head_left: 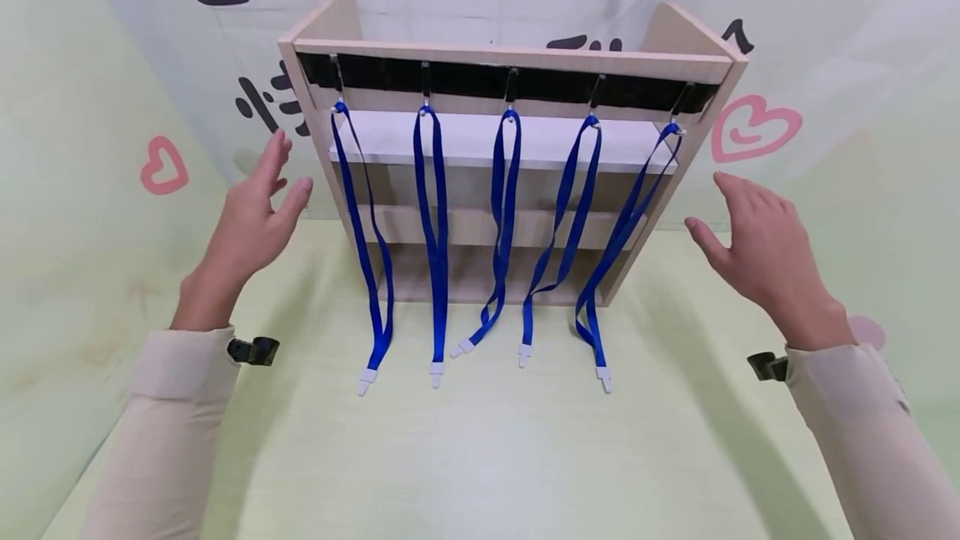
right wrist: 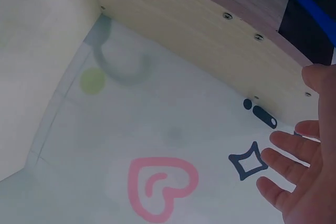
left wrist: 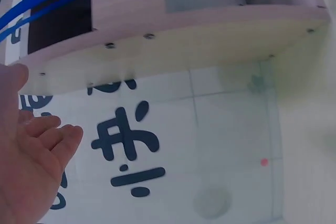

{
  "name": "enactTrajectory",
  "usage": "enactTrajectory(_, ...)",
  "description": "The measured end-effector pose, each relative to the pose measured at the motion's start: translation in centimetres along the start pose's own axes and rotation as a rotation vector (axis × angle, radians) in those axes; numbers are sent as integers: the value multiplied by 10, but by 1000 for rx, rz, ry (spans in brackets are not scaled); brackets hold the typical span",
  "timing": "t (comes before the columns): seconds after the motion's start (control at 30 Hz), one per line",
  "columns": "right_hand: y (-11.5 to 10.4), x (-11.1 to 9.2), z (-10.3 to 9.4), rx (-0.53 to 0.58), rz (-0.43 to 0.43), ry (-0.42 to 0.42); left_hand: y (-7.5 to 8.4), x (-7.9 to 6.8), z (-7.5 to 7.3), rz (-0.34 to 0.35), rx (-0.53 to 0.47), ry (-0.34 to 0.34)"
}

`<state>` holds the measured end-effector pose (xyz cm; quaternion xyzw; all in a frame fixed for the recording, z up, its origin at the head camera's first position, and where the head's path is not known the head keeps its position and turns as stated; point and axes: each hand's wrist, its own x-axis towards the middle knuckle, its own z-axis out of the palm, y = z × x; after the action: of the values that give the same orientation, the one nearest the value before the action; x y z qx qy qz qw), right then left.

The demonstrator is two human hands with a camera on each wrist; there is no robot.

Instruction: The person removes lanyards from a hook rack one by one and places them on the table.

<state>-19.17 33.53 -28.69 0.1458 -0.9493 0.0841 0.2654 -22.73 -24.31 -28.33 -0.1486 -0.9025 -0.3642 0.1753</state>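
Note:
Several blue lanyards with white plastic clips hang from hooks on a small wooden rack in the head view. The leftmost lanyard and the rightmost lanyard are nearest to the hands. My left hand hovers left of the rack, fingers extended and thumb apart, holding nothing. On the other side, my right hand is raised beside the rack's right panel, its thumb spread from the fingers and nothing in it. Each wrist view shows the hand close to a side panel, the left panel and the right panel.
A black strip along the rack's top bar carries the metal hooks. Behind stands a white backdrop with dark lettering and pink hearts. The pale green table spreads out in front, with the lanyard clips hanging over it in this view.

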Motion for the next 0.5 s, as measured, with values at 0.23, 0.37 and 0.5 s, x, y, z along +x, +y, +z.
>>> enactTrajectory(0.23,-15,11,-8,25,-60,183,23,18,6,42,-58,89)
enactTrajectory(0.37,-26,20,-11,56,-107,272,31,25,10,73,-62,112)
enactTrajectory(0.5,-42,29,-16,109,-133,366,36,29,14,101,-61,163)
